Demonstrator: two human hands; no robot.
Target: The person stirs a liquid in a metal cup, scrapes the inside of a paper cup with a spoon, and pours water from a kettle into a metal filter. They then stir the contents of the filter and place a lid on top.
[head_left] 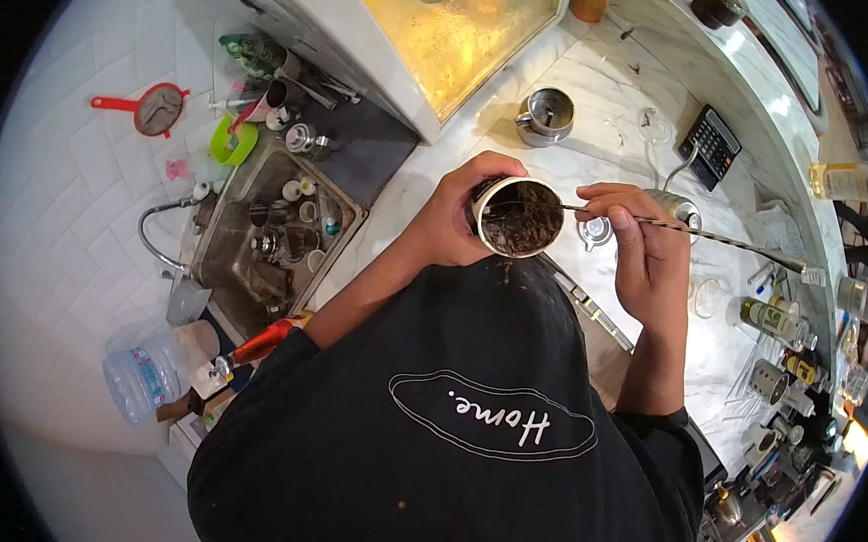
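Observation:
My left hand (457, 208) is wrapped around a pale-rimmed cup (480, 236), its mouth tipped toward me. Dark brown, crumbly matter (525, 227) coats the inside of the cup. Between the fingers and thumb of my right hand (640, 243) is a long bar spoon (716, 237) with a twisted shaft. Its near end reaches over the rim into the cup, the tip hidden in the dark matter; the other end points out to the right. A few brown crumbs dot my black shirt (489, 352) below the cup.
Ahead on the marble counter stands a metal pitcher (545, 117), with a calculator (710, 148) to its right. A sink (219, 284) full of dishes lies at left, near a red strainer (160, 109) on the wall. Bottles (777, 321) and bar tools crowd the right side.

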